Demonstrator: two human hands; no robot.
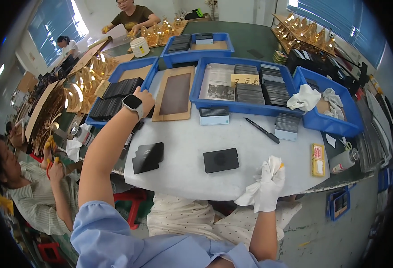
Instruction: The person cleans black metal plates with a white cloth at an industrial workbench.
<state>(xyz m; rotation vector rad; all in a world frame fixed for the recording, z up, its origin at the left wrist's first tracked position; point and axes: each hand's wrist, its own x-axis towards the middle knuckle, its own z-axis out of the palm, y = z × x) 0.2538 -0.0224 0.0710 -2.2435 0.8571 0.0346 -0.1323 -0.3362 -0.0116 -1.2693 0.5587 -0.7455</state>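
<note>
My bare left hand [145, 102], with a watch on its wrist, reaches over the left blue tray [151, 71]. Its fingers curl against the right end of a row of thin black cards [123, 88]; the fingertips are partly hidden. In a white glove, my right hand [270, 185] is closed on a bunched white cloth [252, 190] above the table's front edge. A small stack of black cards [221, 160] lies on the white table covering between my hands. Farther left, several glossy black cards [148, 158] lie overlapped.
A large blue tray [245, 107] of cards stands at the back, beside a framed brown panel [174, 94]. Rightward are a black pen [262, 130], a yellow box [317, 160], a spray can [344, 160] and a blue bin [335, 126] with gloves. A co-worker [35, 192] sits at left.
</note>
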